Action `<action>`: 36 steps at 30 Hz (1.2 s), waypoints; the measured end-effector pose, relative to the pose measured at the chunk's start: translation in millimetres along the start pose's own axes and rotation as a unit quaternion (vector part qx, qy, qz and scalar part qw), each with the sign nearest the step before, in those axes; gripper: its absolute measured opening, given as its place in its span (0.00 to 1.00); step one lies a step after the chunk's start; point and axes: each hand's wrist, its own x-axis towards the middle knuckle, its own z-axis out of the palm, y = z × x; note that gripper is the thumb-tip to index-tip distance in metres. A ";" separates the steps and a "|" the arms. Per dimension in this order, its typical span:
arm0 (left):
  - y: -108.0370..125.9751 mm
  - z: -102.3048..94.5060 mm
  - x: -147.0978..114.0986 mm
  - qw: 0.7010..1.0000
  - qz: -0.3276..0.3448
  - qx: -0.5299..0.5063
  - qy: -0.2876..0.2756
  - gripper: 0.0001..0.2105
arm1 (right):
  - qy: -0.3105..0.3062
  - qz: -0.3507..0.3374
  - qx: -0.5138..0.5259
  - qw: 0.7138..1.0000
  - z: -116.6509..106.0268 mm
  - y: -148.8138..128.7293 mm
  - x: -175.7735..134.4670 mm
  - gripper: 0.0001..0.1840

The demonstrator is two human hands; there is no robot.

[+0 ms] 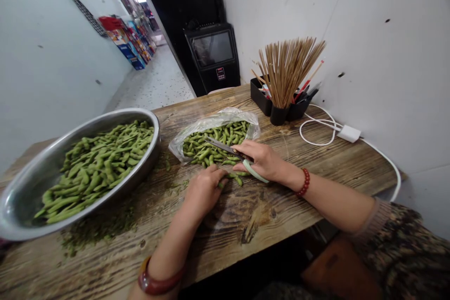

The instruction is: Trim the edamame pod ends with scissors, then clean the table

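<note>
Some slim green bean pods [239, 181] poke from the curled left hand [204, 188], the closed right hand [263, 161] gripping pale-green-handled metal scissors [254, 171].

The right fingers [251, 146] grip scissors [228, 148] over green pods [230, 134] in a clear bag [178, 144]; the left fingers [214, 174] touch loose pods [239, 180] on the wooden surface [284, 201], near a metal basin [26, 202] of more pods [101, 164]
</note>
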 end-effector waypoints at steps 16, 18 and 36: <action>4.9 -23.0 -1.8 0.781 -0.254 -0.556 0.127 0.15 | -0.023 0.010 0.037 0.999 -2.9 -4.8 1.9 0.24; 6.4 -23.7 -1.3 0.767 -0.262 -0.571 0.131 0.16 | -0.038 0.004 0.036 0.999 -3.3 -6.1 1.7 0.27; 10.6 -16.6 0.2 0.841 -0.221 -0.471 0.149 0.11 | -0.086 -0.009 0.022 0.996 -0.6 -15.8 1.2 0.32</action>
